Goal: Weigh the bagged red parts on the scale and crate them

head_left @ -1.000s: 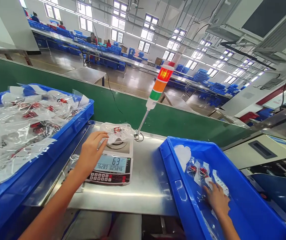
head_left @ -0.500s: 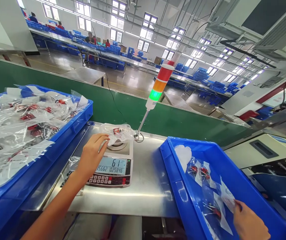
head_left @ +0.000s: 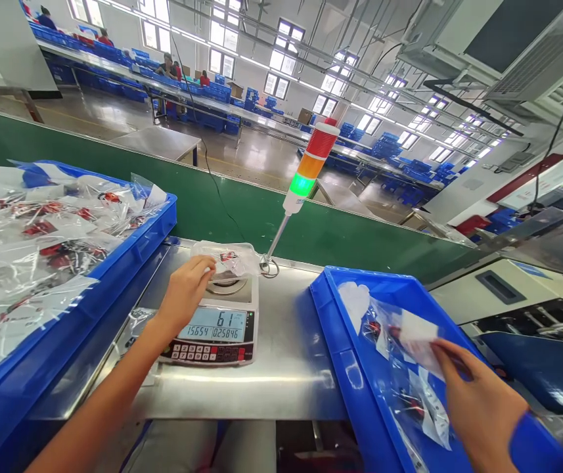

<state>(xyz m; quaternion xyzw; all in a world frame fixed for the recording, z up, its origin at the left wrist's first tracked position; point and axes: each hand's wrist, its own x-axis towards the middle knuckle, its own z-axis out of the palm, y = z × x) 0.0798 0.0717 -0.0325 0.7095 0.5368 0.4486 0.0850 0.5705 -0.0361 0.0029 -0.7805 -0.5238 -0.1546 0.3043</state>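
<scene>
Before me a digital scale (head_left: 207,335) reads 61, with a shallow clear plastic tray (head_left: 249,268) on top. In that tray lies a clear plastic bag (head_left: 232,261) with small red and dark parts. My left hand (head_left: 185,289) reaches over the scale, its fingertips pinched together on the bag's near-left edge. My right hand (head_left: 478,394) grips another clear bag with a white label (head_left: 416,335) between thumb and fingers, above the right blue bin (head_left: 347,374). More bags with red parts (head_left: 412,404) lie on that bin's floor.
A blue bin (head_left: 128,263) heaped with bagged parts stands at the left. Behind the scale rises a signal light (head_left: 303,184), its green section lit. A green partition (head_left: 242,203) runs behind the steel table (head_left: 291,387). A machine (head_left: 502,289) stands at the right.
My right hand has moved up and left with the labelled bag. My left fingertips have drawn together at the bag on the scale. The view has shifted slightly.
</scene>
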